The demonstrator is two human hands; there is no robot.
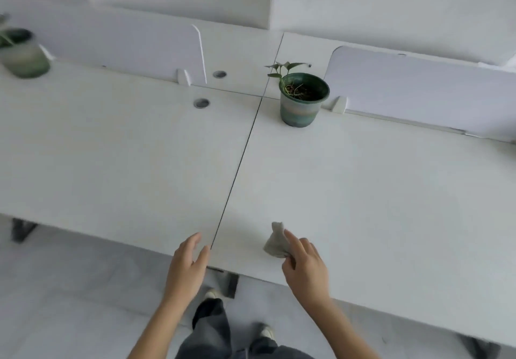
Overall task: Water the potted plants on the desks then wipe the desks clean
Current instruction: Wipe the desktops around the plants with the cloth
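Note:
Two white desks meet at a dark seam: the left desk (111,149) and the right desk (377,191). A green pot with a small leafy plant (303,98) stands upright at the back of the right desk, just right of the seam. A second green potted plant (23,52) sits blurred at the far left. My right hand (303,268) grips a crumpled grey cloth (276,241) that rests on the right desk near its front edge. My left hand (188,265) hovers at the front edge by the seam, fingers apart, holding nothing.
White divider panels (125,48) (418,90) stand along the back of both desks. Two round cable grommets (201,103) lie near the left divider. Below the desk edge are a grey floor, my legs and shoes (212,294), and dark desk legs (21,230).

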